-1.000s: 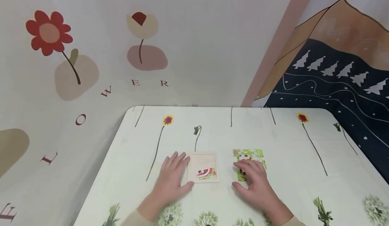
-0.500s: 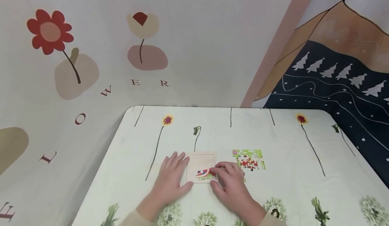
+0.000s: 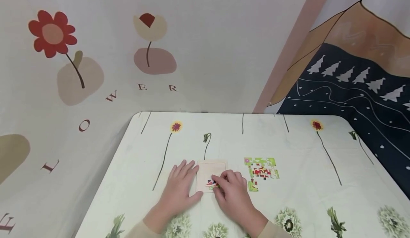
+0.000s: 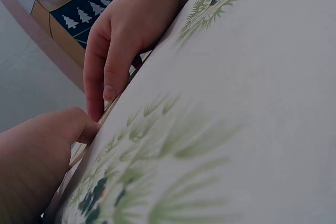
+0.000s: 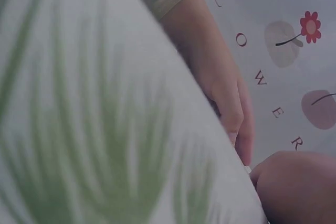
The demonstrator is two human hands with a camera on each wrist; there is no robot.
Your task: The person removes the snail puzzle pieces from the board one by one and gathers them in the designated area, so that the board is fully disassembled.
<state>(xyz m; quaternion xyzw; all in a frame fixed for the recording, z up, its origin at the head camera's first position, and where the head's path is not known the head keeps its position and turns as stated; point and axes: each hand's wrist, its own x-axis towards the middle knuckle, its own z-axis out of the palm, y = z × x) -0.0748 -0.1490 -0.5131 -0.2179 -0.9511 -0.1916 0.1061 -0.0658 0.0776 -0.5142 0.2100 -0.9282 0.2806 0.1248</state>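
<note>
Head view: right hand [image 3: 232,191] pinches a puzzle piece [image 3: 211,183] over the wooden tray [image 3: 209,168]; left hand [image 3: 180,186] flat, bracing its edge. Piece likely thin, light, stiff; grip by edges.

two bare hands [image 3: 205,191], beige long sleeves [image 3: 137,231] reaching the wrists, snug cuffs

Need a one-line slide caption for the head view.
Left hand rests flat beside a wooden puzzle tray while right hand presses a piece into it; loose pieces lie to the right.
</note>
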